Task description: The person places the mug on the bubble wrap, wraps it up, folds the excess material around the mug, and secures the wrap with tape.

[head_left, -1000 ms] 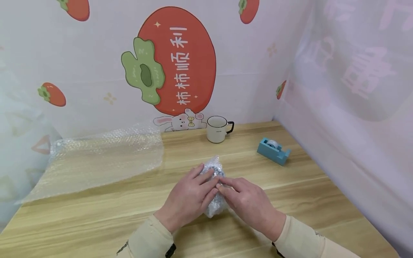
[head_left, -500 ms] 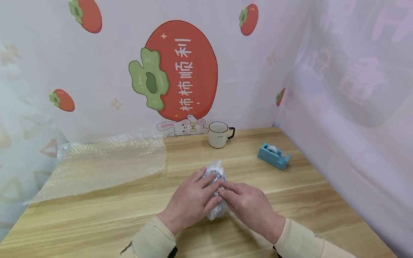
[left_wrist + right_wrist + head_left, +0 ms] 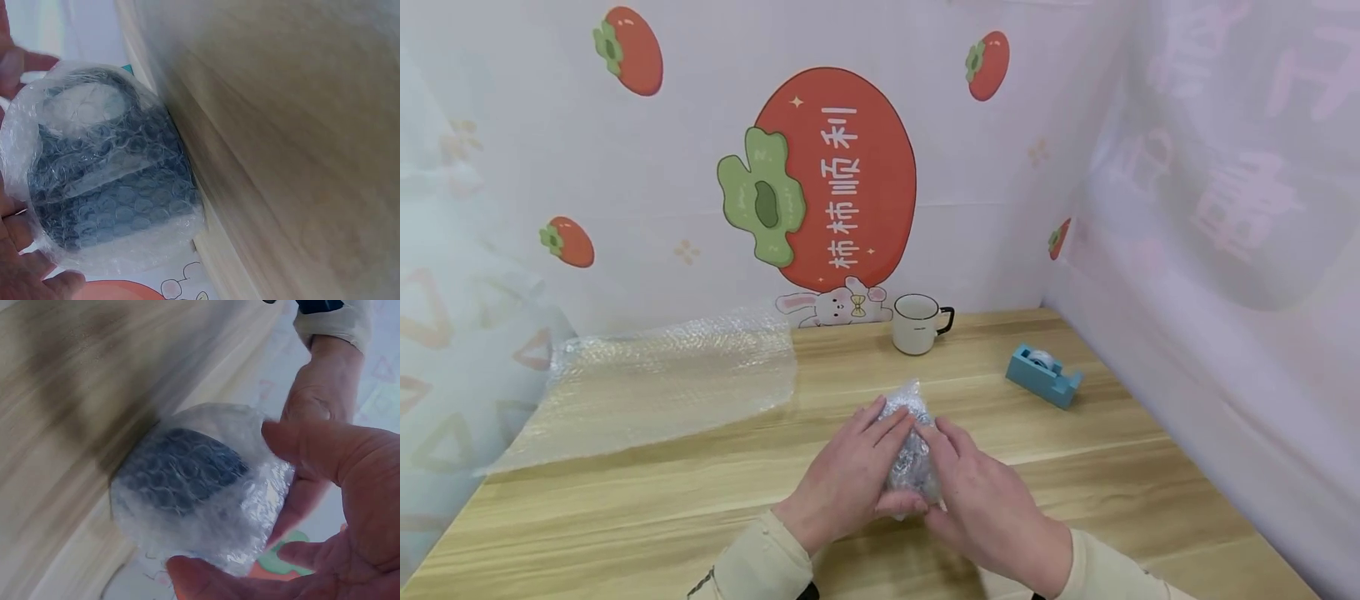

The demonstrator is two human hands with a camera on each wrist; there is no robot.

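Observation:
A bubble-wrapped bundle (image 3: 913, 462) stands on the wooden table between both hands. Through the clear wrap in the left wrist view shows a dark blue object (image 3: 112, 187) with a pale oval at one end; its kind cannot be told. My left hand (image 3: 848, 473) holds the bundle from the left, fingers laid over its top and thumb at the near side. From the right, my right hand (image 3: 996, 510) grips it, fingers on top and thumb low at the near end. In the right wrist view, the right thumb (image 3: 306, 447) and fingers span the wrap.
A loose sheet of bubble wrap (image 3: 670, 392) lies at the left, its far part against the back cloth. A white mug (image 3: 914, 330) with a black handle stands at the back. To the right sits a blue tape dispenser (image 3: 1041, 379). Printed cloth walls surround the table.
My right fingers and thumb, earlier close together on the bundle's top, have spread, the thumb moving to the near end. The left thumb has moved nearer too. The head view has tilted up slightly.

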